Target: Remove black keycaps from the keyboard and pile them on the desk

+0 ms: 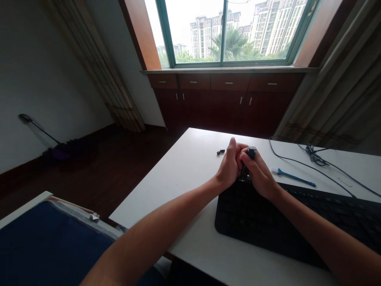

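Observation:
My left hand [228,167] and my right hand [258,174] meet above the far edge of a black keyboard [268,216]. Both close around a small black object [251,153], whose lower part is mostly hidden by my fingers, so I cannot tell exactly what it is. A smaller black piece [220,151] lies on the white table [184,190] left of my left hand. To the right of my right hand, a blue plastic tool [294,177] rests beyond the keyboard.
A tangled black cable [312,157] lies across the table's far right and runs behind the keyboard. The table's left edge drops to a dark wood floor. A blue zippered bag [44,242] sits at lower left, and wooden cabinets stand beyond the table.

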A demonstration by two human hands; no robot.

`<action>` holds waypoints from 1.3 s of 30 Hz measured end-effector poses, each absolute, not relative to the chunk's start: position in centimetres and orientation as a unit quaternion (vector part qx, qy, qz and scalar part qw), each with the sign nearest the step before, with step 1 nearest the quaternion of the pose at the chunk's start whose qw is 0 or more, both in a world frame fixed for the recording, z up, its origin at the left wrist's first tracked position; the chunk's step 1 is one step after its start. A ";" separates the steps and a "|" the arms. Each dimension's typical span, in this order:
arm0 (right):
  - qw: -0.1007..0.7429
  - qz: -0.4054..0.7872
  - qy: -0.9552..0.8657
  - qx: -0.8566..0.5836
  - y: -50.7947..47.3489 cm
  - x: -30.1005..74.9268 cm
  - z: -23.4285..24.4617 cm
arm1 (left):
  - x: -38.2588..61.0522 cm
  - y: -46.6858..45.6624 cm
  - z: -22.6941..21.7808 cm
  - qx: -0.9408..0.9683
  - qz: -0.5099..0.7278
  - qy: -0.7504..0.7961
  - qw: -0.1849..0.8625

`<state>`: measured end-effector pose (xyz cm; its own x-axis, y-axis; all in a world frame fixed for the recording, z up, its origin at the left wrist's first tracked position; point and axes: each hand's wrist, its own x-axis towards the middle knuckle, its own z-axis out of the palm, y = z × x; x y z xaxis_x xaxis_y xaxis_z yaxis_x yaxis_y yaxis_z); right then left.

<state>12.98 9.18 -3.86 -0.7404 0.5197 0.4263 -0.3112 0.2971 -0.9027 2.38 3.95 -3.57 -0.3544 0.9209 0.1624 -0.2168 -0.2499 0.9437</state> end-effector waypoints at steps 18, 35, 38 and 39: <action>0.300 0.511 -0.805 -0.036 9.2 13.2 -4.4 | 0.3 5.0 -4.0 0.192 0.759 0.365 0.503; 0.273 0.534 -0.799 -0.033 9.3 13.0 -4.0 | 0.2 4.9 -4.2 0.213 0.738 0.371 0.522; 0.273 0.548 -0.790 -0.029 9.2 13.1 -3.8 | 0.2 4.9 -4.2 0.232 0.739 0.359 0.521; 0.272 0.542 -0.795 -0.031 9.1 13.1 -3.8 | 0.2 4.9 -4.2 0.240 0.742 0.353 0.518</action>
